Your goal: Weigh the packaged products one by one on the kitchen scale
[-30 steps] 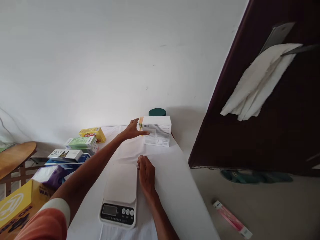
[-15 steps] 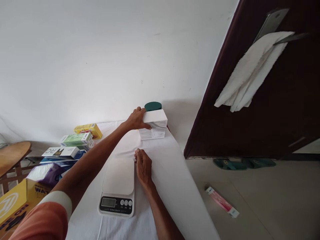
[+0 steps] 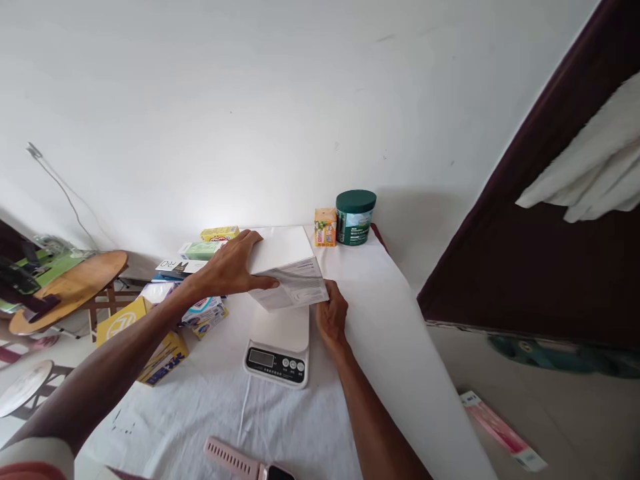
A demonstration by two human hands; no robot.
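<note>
and here we are, the white box [image 3: 285,250] is up over the plate of the kitchen scale [image 3: 280,333], sitting a bit askew in the hands! the left hand [image 3: 231,265] has a firm grip on it, fingers over the top edge, thumb stretched across the printed front. the right hand [image 3: 333,313] is in too, curled at the lower right corner, though whether that grip is pinching or just steadying, i can't tell. does the underside touch the plate? can't tell that from here either.

so the step in hand, as i read it, is a two-handed positioning of the box over the scale; the next move seems to call for levelling it, centring it on the plate and keeping the fingers off the buttons [image 3: 293,364].

further back on the worktop [image 3: 185,413], the orange carton [image 3: 325,229] stands just beside the green tub [image 3: 356,217], while down at the near edge lies a pink watch [image 3: 250,467], well apart from the action
</note>
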